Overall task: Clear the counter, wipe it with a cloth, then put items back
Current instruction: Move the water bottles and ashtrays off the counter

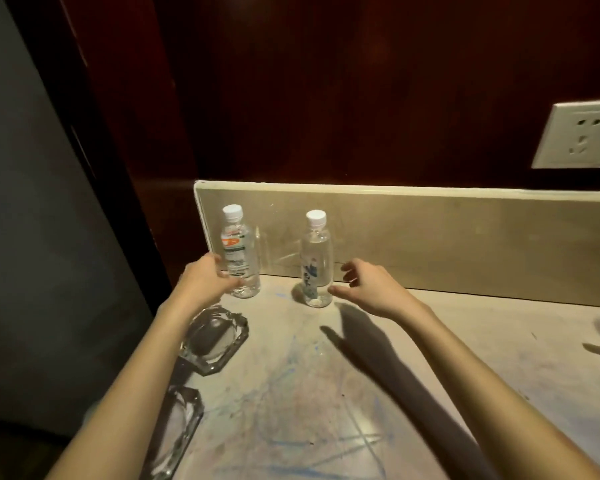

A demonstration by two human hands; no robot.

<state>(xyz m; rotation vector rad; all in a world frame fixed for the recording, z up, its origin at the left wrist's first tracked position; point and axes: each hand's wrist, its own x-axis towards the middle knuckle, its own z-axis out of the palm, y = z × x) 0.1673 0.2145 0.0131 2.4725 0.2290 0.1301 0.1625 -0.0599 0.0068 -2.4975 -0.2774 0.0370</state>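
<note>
Two clear plastic water bottles, orange-labelled (238,252) and blue-labelled (317,261), stand mid-frame on the scribbled beige table (326,393). Left hand (201,285) and right hand (368,289) spread, gripping nothing. Full, smooth: grasp mid-body.

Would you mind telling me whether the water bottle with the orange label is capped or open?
Capped. The orange-label water bottle stands upright on the counter with its white cap seated on the neck.

Both bottle labels (235,251) (310,277) carry print; none of it is legible.
</note>
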